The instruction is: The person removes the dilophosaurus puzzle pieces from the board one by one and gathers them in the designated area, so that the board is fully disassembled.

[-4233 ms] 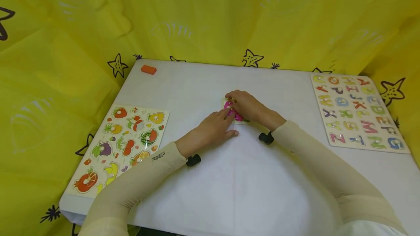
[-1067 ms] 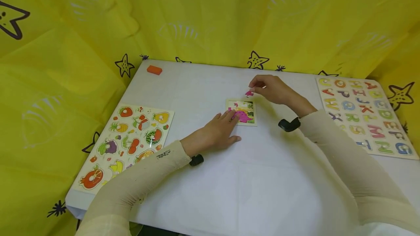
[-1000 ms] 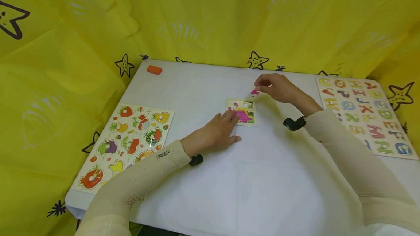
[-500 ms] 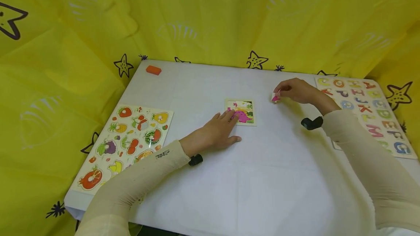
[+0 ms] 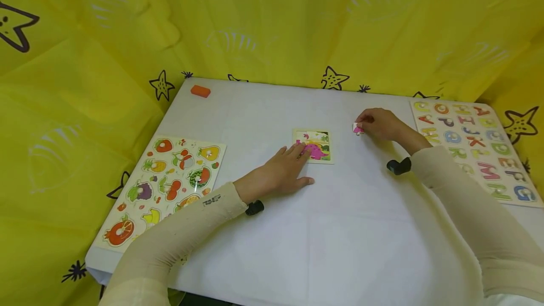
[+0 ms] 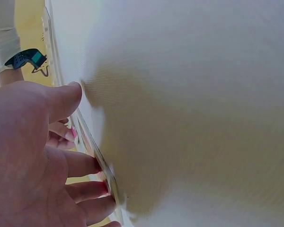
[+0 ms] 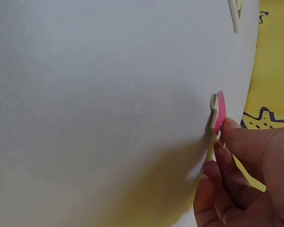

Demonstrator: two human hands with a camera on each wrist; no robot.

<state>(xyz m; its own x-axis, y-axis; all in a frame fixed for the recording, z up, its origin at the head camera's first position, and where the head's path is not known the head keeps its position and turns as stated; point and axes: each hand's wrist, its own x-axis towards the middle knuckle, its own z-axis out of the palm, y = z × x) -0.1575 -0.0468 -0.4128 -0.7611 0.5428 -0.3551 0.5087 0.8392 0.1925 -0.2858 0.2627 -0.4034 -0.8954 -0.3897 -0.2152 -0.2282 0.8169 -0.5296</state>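
Note:
In the head view, a small framed jigsaw puzzle [image 5: 325, 154] with a pink dinosaur picture lies flat in the middle of the table. My left hand [image 5: 284, 170] rests its extended fingertips on the puzzle's left part, covering some of it, thumb spread to the side. To the right of the puzzle, my right hand [image 5: 382, 124] pinches a small pink and white puzzle piece [image 5: 357, 129] between thumb and fingers. Seen from the right wrist, that puzzle piece [image 7: 220, 113] stands on edge, low at the white cloth. The left wrist view shows the fingers [image 6: 87, 190] at the puzzle's edge.
A fruit peg board [image 5: 142, 216] lies on the left, partly under the left sleeve. On the right is an alphabet board [image 5: 488, 188], overlapped by the right forearm. An orange block [image 5: 200, 91] sits at the back left corner. A yellow curtain [image 5: 272, 27] surrounds the table.
Both hands were together over the puzzle; the right hand has since carried a pink puzzle piece away to the right and lowered it toward the table. The left hand has stayed on the puzzle.

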